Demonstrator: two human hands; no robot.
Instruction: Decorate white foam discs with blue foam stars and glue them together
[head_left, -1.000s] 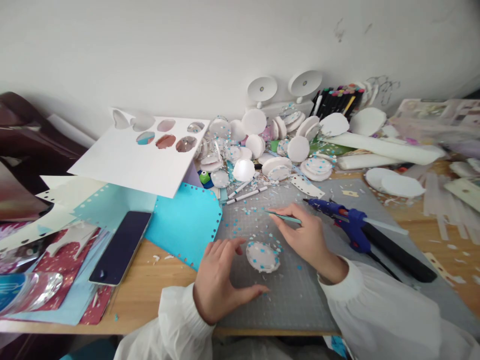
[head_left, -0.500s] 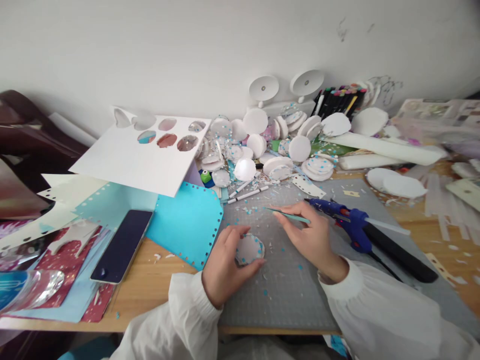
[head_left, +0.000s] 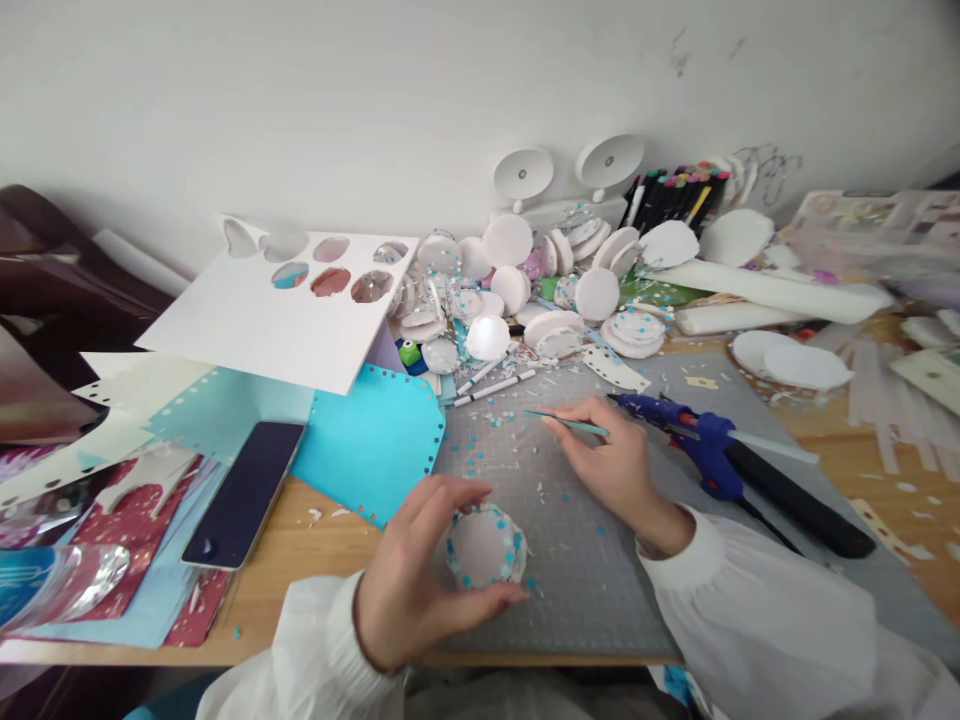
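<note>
A round white disc, its rim dotted with small blue stars, sits between the thumb and fingers of my left hand. Its face is turned up toward me. My right hand pinches a pair of thin teal tweezers, their tips pointing left above the cutting mat. Small loose blue stars lie scattered on the grey mat near the tweezer tips. To the right of my right hand is a blue glue gun with a black handle.
Many white discs are heaped at the back along the wall. Two white pens lie in front of them. On the left are a white sheet with holes, a turquoise sheet and a phone. Glue sticks lie right.
My left hand has come nearer to me and slightly left with the disc, which now looks larger. My right hand and the tweezers have shifted slightly left.
</note>
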